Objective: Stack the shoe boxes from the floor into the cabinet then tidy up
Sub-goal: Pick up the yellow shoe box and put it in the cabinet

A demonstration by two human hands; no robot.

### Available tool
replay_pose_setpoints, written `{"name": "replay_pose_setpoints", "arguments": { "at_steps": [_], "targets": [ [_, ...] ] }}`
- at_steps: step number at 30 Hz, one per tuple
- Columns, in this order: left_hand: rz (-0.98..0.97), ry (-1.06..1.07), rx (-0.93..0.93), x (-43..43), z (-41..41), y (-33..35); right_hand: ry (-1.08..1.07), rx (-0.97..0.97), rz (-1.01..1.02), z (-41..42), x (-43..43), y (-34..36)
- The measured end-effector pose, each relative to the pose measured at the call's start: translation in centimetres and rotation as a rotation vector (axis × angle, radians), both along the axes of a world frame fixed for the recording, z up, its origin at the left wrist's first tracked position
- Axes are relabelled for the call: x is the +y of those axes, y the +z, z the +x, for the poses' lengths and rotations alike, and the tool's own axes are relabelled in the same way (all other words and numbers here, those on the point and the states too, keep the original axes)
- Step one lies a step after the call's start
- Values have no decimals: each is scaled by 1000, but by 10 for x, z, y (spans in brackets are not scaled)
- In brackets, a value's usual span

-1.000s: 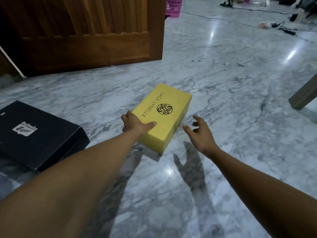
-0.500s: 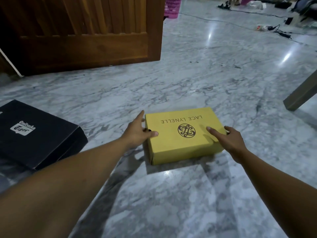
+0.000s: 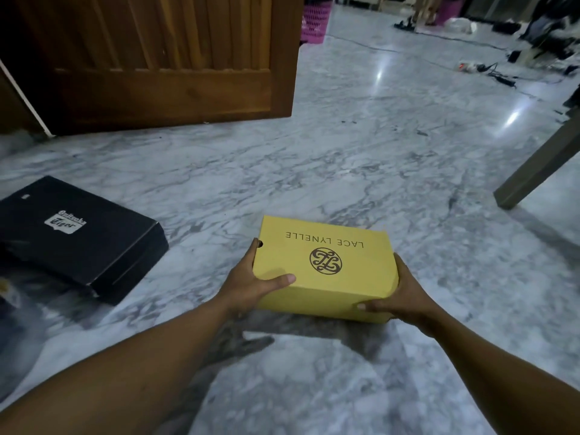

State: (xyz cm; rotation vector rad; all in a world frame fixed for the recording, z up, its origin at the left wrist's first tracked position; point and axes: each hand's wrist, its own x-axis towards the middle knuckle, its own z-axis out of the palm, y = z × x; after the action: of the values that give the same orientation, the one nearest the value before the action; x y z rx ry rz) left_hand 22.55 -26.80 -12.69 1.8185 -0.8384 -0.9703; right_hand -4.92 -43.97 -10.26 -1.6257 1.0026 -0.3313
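**Step in hand: lift and carry the yellow box**

The yellow box is held low over the marble floor, in front of the person. Its shadow lies apart from its near edge, so it is judged to be clear of the floor. The left hand grips the left end, with the thumb laid across the lid. The right hand grips the right end near the front corner, with the thumb on the front face. The fingers of both hands are hidden behind or under the box.

1. Press inward evenly from both ends. The lid is judged to be loose cardboard, so a thumb on top helps keep it closed.
2. Hold the box level so the contents do not slide.
3. Raise it before turning towards the cabinet.

**Edges and open room**

- The black box lies on the floor to the left, well apart from the yellow box. It is not yet stacked.
- A wooden door stands ahead on the left. Whether it belongs to the cabinet cannot be told.
- A slanted leg meets the floor on the right. Avoid swinging the box that way.
- The floor between the door and the leg is open. It is glossy, so footing may be slippery.
- A pink basket and cables lie far off.
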Motion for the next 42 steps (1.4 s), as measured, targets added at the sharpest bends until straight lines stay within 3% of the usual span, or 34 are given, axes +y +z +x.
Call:
{"name": "replay_pose_setpoints", "arguments": {
  "at_steps": [5, 8, 15, 23, 32, 42],
  "targets": [
    [-131, 107, 23, 64, -6, 63, 55, 61, 43, 4, 34, 62],
    [-255, 129, -55, 108, 1, 134, 113, -4, 12, 20, 62, 130],
    [-393, 266, -441, 239, 22, 344, 196, -457, -176, 55, 190, 307],
    [-624, 392, -891, 417, -36, 537, 391, -897, -446, 59, 325, 467],
    [-768, 746, -1196, 608, -104, 619, 734, -1213, -721, 84, 464, 599],
    [-639, 1067, -1306, 781, -117, 633, 959, -1290, -617, 157, 624, 634]
  ]
}}
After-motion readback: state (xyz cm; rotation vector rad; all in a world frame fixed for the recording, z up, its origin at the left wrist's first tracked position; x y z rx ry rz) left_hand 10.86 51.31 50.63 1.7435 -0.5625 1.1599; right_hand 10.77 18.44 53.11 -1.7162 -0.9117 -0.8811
